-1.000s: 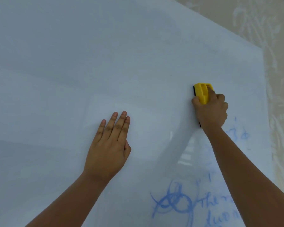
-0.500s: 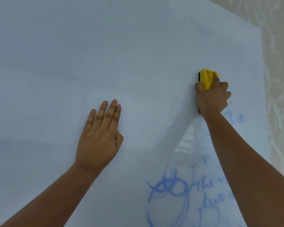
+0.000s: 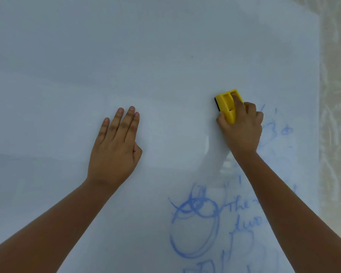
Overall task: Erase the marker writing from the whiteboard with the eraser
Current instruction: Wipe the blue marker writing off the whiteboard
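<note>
A large whiteboard [image 3: 146, 56] fills the view. My right hand [image 3: 242, 131] grips a yellow eraser [image 3: 225, 104] with a black felt edge and presses it flat on the board, index finger on top. Blue marker writing [image 3: 195, 223], with overlapping circles, an oval and some words, sits at the lower right, partly hidden by my right forearm. More faint blue marks [image 3: 280, 131] lie just right of my right hand. My left hand [image 3: 116, 146] rests flat on the board, fingers together and straight, holding nothing.
The whiteboard's right edge [image 3: 319, 115] runs down the right side, with a pale patterned wall [image 3: 337, 95] beyond it. The board's upper and left areas carry no writing.
The right hand has slid the eraser a little to the left, tilting it. The view has dropped, so more of the blue writing at the bottom shows. The left hand stays flat.
</note>
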### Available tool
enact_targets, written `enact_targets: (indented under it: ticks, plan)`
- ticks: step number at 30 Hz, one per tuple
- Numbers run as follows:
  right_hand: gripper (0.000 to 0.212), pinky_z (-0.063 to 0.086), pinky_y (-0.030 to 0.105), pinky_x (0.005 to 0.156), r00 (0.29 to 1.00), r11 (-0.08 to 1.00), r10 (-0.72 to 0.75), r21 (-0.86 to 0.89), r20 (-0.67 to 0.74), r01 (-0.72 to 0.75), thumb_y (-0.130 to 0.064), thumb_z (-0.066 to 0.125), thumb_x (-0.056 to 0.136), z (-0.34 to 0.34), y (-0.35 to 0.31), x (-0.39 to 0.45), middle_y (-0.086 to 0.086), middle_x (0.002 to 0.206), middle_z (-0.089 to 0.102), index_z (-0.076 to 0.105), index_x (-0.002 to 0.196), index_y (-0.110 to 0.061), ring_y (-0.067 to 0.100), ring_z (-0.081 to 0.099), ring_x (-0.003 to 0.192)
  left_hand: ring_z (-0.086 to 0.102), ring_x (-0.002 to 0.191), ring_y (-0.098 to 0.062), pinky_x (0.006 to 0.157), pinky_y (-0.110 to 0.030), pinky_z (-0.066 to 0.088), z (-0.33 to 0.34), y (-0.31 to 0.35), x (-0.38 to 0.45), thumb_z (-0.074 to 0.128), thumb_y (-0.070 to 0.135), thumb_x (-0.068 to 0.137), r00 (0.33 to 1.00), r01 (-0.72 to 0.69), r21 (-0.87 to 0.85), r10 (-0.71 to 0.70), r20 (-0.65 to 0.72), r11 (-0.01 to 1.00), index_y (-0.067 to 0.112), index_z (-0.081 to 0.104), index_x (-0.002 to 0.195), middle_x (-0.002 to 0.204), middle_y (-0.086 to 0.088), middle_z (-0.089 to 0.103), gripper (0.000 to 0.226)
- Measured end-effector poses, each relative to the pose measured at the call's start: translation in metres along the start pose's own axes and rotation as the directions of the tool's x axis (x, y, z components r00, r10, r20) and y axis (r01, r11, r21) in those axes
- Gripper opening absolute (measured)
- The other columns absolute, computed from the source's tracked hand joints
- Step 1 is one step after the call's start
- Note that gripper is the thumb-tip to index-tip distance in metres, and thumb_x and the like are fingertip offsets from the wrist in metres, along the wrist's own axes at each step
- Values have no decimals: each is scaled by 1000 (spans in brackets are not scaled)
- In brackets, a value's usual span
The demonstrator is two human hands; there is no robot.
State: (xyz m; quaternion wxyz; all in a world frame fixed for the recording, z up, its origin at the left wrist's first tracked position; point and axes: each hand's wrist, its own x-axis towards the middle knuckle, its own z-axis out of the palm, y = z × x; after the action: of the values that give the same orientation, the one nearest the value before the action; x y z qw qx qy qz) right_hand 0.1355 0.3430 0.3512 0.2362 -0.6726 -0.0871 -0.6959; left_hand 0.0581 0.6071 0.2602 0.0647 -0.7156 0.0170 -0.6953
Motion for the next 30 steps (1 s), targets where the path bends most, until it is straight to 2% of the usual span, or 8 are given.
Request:
enact_targets:
  ticks: [5, 7, 11, 15, 18, 22, 25, 30]
  plan:
    - [58, 43, 51, 84, 931, 931, 364, 0, -14, -364, -41, 53, 83, -11, 52, 6, 15, 127, 46, 38, 136, -26, 40, 41, 110, 30, 138, -32, 113, -49, 23, -2, 2, -3, 29, 15, 89, 1000, 22, -12, -22, -8, 1000, 1, 33, 143, 149, -15, 35, 56]
    - [59, 42, 50, 83, 921, 921, 389, 18, -4, -389, -41, 52, 83, -10, 43, 4, 16, 127, 45, 36, 138, -27, 39, 41, 109, 30, 139, -32, 113, -49, 22, -1, 3, -4, 29, 15, 89, 1000, 24, -16, -25, -15, 1000, 1, 33, 143, 149, -15, 35, 56]
    - [56, 47, 43, 66, 1000, 999, 15, -36, -16, -15, -41, 55, 76, -7, -1, -70, 18, 109, 58, 50, 128, -20, 37, 52, 86, 29, 139, -32, 113, -48, 21, 2, 2, -4, 27, 17, 90, 999, 16, -21, -17, -32, 1000, 1, 33, 143, 149, -15, 35, 55]
    - [52, 44, 37, 63, 960, 961, -275, -27, 56, 277, -42, 57, 71, -18, 15, -156, 8, 103, 63, 54, 120, -26, 32, 53, 77, 29, 139, -32, 114, -48, 20, 1, 1, -4, 26, 17, 90, 1000, 1, -17, -2, -25, 1000, 0, 33, 143, 150, -17, 34, 55]
    - [53, 46, 42, 62, 996, 997, -38, -69, 78, 43, -40, 53, 72, -30, 44, -161, 17, 103, 64, 57, 121, -19, 38, 55, 77, 28, 139, -33, 114, -48, 20, 0, 1, -5, 28, 15, 90, 1000, -3, -18, 3, -15, 1000, 0, 32, 143, 150, -17, 33, 55]
    - [57, 45, 46, 70, 936, 938, 344, 14, 70, -345, -36, 61, 76, -26, 17, -142, 19, 112, 56, 48, 130, -23, 42, 50, 90, 27, 139, -33, 114, -47, 19, 2, 1, -6, 28, 15, 91, 999, -5, -18, 5, -34, 1000, 0, 31, 143, 150, -17, 33, 55]
    - [57, 47, 40, 66, 986, 991, 119, 46, 112, -125, -44, 55, 73, -17, -36, -172, 13, 106, 58, 49, 128, -29, 33, 52, 83, 26, 140, -32, 115, -47, 17, 4, 1, -6, 28, 15, 91, 999, -2, -19, 1, -35, 1000, 1, 31, 143, 151, -17, 32, 54]
    - [53, 45, 36, 61, 956, 993, -118, 48, 268, 109, -44, 57, 67, -28, -53, -267, 7, 99, 65, 50, 119, -34, 29, 57, 78, 25, 141, -32, 115, -47, 17, 1, -2, -9, 32, 13, 91, 1000, -20, -14, 19, -15, 1000, 0, 30, 144, 151, -17, 31, 54]
